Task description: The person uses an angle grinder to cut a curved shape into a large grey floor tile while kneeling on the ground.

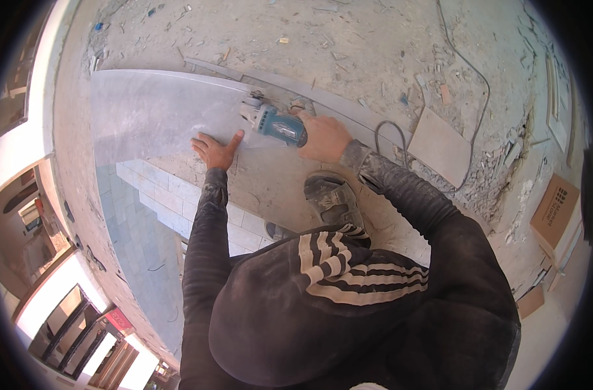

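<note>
Dusty floor: right hand grips grinder mid-cut on slab, left hand flat, fingers spread; next needs steady push.

Dusty concrete floor, grey slab, beige tile, probably rubble

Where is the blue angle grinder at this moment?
In the head view, the blue angle grinder sits just above centre, held in the right hand, at the grey slab edge, right of the left hand.
</note>
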Tool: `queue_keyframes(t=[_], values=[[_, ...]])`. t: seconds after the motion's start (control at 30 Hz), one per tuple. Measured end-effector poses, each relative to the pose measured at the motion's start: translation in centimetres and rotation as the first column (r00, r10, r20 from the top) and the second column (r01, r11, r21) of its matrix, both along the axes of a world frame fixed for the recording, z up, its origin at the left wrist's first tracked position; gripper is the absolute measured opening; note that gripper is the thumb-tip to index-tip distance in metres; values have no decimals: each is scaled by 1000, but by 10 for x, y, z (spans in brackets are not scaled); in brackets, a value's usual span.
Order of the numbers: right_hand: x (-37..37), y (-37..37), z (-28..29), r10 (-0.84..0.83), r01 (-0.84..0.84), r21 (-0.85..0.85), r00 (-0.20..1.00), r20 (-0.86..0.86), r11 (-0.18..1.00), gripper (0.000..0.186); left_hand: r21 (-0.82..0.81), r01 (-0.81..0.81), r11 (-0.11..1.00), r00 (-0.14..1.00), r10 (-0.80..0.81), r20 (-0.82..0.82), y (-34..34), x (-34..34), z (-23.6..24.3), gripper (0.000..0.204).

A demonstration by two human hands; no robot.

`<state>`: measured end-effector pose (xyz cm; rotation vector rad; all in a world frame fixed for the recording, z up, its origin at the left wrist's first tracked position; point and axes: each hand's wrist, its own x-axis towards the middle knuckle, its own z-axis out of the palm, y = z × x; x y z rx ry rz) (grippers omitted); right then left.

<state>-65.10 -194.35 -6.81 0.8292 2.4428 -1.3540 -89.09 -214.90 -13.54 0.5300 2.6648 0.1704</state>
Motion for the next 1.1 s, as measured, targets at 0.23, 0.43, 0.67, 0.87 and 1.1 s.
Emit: queue_keyframes(t=[0.23,0.43,0.67,0.87,1.1], values=[[-3,0,0,9,-9,19,1000,-4,1000,75,14,10,1000,1000,-10,11,1,2,5,139],[-6,1,-4,22,-22,11,1000,5,1000,75,-3,26,1000,1000,-26,13,0,1,6,140],[-9,1,-4,22,-21,34,1000,-4,999,74,-28,30,999,999,-30,16,0,-1,4,141],[-12,2,-3,22,-21,35,999,-31,999,56,-25,32,999,999,-32,25,1,0,7,142],[-16,2,-2,7,-6,16,998,-69,1000,48,-44,40,998,999,-39,26,1,0,7,141]])
